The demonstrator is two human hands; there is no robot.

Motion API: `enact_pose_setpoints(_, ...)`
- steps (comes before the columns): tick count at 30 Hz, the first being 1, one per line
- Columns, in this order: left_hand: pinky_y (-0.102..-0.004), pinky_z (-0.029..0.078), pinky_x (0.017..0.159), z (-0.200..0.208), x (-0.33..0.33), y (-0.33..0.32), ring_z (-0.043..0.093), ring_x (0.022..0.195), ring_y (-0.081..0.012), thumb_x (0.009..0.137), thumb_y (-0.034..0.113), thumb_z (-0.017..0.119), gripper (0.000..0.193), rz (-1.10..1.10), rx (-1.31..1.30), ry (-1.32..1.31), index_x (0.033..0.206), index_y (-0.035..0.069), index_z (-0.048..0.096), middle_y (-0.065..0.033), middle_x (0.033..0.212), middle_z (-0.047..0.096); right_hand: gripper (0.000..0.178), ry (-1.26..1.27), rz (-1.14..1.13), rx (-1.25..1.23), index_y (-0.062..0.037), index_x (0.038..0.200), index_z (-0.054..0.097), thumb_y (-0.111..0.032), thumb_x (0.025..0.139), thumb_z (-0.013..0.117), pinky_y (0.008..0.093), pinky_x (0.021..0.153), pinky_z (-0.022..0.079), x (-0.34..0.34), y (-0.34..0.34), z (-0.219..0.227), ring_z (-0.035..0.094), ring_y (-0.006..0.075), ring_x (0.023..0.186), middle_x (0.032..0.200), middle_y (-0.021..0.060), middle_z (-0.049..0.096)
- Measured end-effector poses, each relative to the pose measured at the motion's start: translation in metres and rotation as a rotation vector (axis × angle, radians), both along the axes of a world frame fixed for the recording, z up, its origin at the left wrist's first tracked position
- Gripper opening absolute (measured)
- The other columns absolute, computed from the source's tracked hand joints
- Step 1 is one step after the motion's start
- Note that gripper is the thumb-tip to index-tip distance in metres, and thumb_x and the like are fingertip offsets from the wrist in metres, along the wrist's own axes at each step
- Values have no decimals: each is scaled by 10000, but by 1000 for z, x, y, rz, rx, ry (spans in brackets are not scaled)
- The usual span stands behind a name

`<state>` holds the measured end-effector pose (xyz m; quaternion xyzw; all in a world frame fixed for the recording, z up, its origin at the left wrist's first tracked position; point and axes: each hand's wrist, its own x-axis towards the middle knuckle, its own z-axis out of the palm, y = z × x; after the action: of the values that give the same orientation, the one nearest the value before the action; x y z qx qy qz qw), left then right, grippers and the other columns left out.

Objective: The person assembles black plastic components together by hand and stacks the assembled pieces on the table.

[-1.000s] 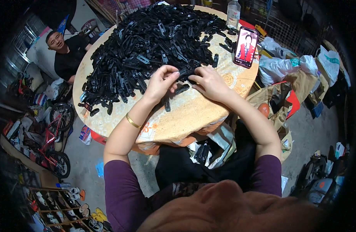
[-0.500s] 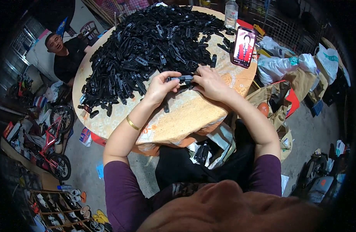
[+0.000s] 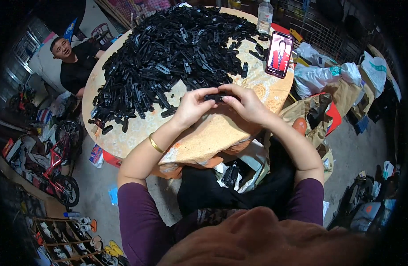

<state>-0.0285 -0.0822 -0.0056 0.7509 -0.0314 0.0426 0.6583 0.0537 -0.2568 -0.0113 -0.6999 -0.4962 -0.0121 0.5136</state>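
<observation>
My left hand (image 3: 194,106) and my right hand (image 3: 244,103) meet over the near half of a round table. Between their fingertips is a small, long black plastic part (image 3: 214,97), pinched from both ends and partly covered by the fingers. Just beyond my hands spreads a big heap of similar black plastic parts (image 3: 164,64). One loose piece (image 3: 169,111) lies at the heap's edge, left of my left hand. In my lap sits an opened pale bag (image 3: 255,162) with several black parts (image 3: 231,176) inside.
A patterned orange-cream cloth (image 3: 199,144) covers the table. A phone (image 3: 279,54) stands propped at the far right near a clear bottle (image 3: 264,17). Another person (image 3: 75,64) is at the table's left. Bags (image 3: 321,80) fill the right side; a red bicycle (image 3: 58,162) stands left.
Both hands have drawn closer together around the black part, which now shows less. A loose piece below my left hand no longer shows there. The other person's head has tilted up.
</observation>
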Motion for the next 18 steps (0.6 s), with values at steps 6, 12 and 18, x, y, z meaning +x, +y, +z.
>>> enact_pose_setpoints(6,-223,500,742,-1,0,1,599,838,-107,834,44,585,357,-63,54,10,1171,-50,516,-87,1009,615,222,-156,-141,-73,-5,970,575,-169,823,598,359,640,496,-4,1,-3,627,324,736,817,186,628)
enact_pose_setpoints(12,-230,500,755,-2,3,5,601,848,-114,826,70,616,369,-58,-81,23,1163,-47,524,-97,1021,616,194,-225,-108,4,-11,994,564,-127,839,563,372,637,488,-9,4,-6,616,326,734,808,182,614)
enact_pose_setpoints(18,-231,498,760,9,-2,1,596,863,-112,825,53,608,352,-43,51,24,1154,-45,529,-102,1040,609,219,-233,-130,-16,-5,1010,553,-123,825,566,378,641,488,-11,2,-8,613,334,745,830,182,613)
